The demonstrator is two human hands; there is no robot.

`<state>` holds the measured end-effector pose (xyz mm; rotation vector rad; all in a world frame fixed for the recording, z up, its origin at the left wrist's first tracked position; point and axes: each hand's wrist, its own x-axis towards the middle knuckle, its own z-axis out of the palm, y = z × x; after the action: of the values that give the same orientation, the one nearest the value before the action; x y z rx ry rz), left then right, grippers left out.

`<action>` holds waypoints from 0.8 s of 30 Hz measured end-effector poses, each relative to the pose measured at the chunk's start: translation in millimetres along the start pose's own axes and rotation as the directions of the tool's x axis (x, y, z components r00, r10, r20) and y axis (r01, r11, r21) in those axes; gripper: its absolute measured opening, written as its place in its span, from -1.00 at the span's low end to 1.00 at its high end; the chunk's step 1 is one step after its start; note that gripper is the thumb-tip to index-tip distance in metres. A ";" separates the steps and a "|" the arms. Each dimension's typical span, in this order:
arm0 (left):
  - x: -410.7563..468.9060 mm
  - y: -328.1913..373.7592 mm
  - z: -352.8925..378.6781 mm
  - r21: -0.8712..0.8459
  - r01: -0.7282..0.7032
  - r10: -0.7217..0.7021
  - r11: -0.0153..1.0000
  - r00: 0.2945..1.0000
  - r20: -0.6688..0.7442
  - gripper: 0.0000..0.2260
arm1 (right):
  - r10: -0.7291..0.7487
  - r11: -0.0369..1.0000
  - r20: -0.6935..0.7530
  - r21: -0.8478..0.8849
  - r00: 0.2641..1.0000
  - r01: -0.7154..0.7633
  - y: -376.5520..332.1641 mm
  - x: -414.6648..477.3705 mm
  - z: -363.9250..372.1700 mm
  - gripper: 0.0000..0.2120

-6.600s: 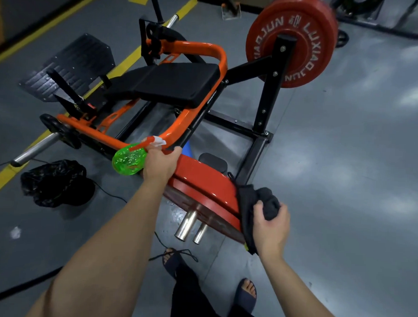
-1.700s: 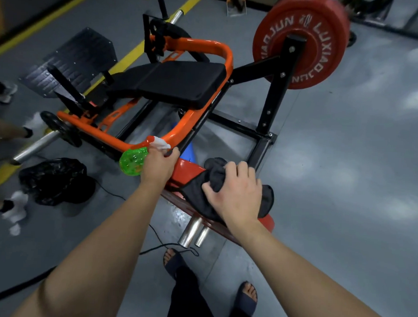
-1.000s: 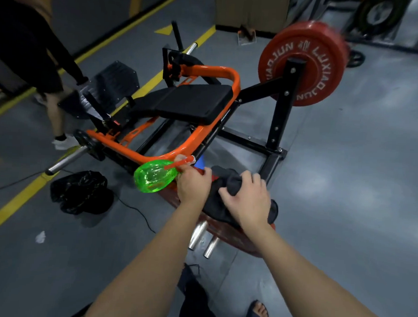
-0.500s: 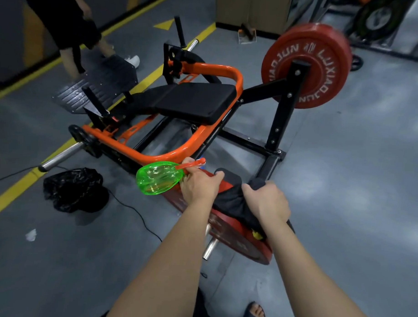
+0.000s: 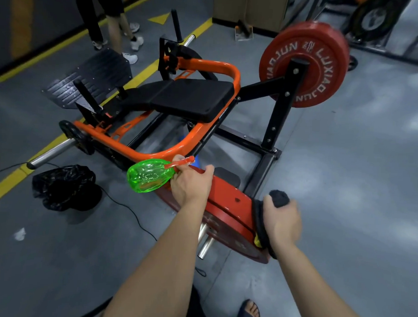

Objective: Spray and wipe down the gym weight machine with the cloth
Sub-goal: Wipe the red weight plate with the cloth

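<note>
**Head view**

- The left hand (image 5: 190, 185) is clamped round the neck of the green bottle (image 5: 150, 175). The bottle lies sideways, with its body pointing left, just over the left edge of the near red plate (image 5: 227, 206).
- The right hand (image 5: 281, 223) is clamped on the dark cloth (image 5: 279, 199) and presses it against the right rim of the plate. The plate is at the near end of the machine (image 5: 193, 98).
- The seat and orange frame lie further away and neither hand touches them.

**Hazards from this position**

1. Cloth slip: the cloth bears on a narrow curved rim. Pressure at an angle could push it off the edge, and the knuckles would strike the plate.
2. Overspray: the direction of the nozzle cannot be determined. A spray from a sideways bottle may miss the plate and wet the floor (image 5: 356, 187).
3. Footing: a sandalled foot (image 5: 249, 311) stands just near of the plate. Wet concrete there could cause a slip.
4. Trip: a cable (image 5: 130, 209) crosses the floor near left. A sidestep along the machine could catch it.
</note>
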<state>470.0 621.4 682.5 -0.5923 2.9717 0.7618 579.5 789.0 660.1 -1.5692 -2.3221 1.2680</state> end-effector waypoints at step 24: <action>35.2 -9.4 -13.0 -0.121 0.146 -0.134 0.982 0.985 0.105 -0.39 | -0.143 0.935 0.072 0.338 0.987 0.110 16.5 6.0 -6.8 -0.88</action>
<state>441.7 595.2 685.8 -0.7394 2.7747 0.9450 592.1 800.1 651.5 -1.2560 -2.0763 1.6310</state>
